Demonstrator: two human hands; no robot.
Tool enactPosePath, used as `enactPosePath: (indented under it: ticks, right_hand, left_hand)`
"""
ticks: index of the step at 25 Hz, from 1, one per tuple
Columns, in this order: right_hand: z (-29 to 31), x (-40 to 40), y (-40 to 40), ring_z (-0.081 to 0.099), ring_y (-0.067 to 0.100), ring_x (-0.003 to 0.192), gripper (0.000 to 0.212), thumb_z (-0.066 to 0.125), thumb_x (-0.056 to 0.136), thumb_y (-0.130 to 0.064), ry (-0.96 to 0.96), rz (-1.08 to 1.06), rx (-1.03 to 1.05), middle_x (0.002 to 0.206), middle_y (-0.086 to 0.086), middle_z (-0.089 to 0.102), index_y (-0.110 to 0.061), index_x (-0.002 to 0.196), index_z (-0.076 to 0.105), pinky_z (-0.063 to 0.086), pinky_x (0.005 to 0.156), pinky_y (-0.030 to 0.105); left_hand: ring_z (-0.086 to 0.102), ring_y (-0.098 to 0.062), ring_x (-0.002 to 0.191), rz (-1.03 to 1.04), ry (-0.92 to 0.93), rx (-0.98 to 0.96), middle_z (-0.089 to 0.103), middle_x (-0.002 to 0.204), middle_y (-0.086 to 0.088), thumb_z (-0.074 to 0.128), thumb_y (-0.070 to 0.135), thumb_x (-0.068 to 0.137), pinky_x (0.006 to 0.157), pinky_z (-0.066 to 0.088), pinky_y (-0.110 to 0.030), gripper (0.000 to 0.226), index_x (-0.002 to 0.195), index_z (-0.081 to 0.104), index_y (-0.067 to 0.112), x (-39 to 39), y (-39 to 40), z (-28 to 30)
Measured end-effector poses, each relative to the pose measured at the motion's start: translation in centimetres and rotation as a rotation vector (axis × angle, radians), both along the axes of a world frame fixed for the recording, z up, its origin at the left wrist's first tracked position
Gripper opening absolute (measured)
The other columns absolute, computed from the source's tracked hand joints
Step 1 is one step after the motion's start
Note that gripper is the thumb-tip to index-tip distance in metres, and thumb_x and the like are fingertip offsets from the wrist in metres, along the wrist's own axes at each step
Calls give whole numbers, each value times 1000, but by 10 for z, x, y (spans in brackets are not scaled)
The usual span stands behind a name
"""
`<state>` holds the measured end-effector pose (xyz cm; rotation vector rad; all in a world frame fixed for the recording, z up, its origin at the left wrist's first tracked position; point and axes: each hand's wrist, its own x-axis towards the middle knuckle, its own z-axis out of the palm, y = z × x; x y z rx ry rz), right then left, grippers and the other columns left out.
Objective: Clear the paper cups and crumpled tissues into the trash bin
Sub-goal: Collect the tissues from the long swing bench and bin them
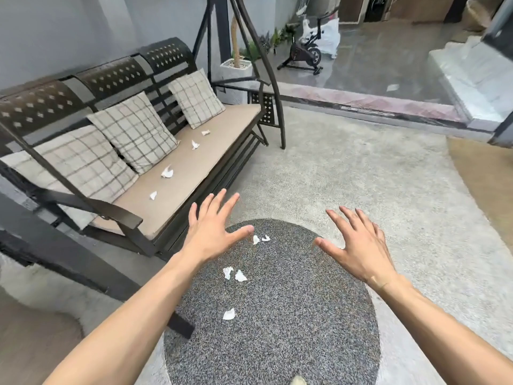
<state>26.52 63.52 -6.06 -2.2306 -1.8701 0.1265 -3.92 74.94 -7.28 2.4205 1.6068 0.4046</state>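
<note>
Head view: both hands, left and right, hover spread and released above the surface; crumpled tissues lie between them, shapeless, no clear axis.

both bare forearms extended toward twelve o'clock; left hand and right hand palm-down, fingers straight and splayed, holding nothing.

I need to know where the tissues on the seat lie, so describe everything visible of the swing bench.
The swing bench is a dark metal frame with a perforated diamond-pattern backrest, curved armrests and slanted side posts. A long tan seat cushion covers it. Three plaid pillows lean against the back. Four crumpled tissues lie scattered along the cushion, apart from one another. It stands on the pale floor, left of the round speckled table.
</note>
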Motion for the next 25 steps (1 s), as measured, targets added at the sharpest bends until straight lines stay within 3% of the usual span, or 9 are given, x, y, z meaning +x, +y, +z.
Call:
enactPosePath:
  ticks: [11, 25]
  right_hand:
    - [-17, 78, 149, 6, 22, 147, 84, 25, 75, -84, 15, 160, -58, 160, -3, 14, -42, 148, 18, 13, 116, 57]
    - [-53, 13, 399, 10, 18, 146, 79, 25, 78, -82, 47, 501, -129, 159, -7, 17, -45, 146, 17, 12, 117, 53]
  left_hand:
    - [0, -16, 149, 177, 49, -33, 1, 163, 8, 26, 92, 72, 118, -5, -52, 92, 150, 3, 48, 62, 87, -24]
    - [0, -15, 149, 496, -31, -136, 1, 162, 10, 23, 93, 72, 118, -4, -51, 92, 149, 6, 47, 30, 231, -60]
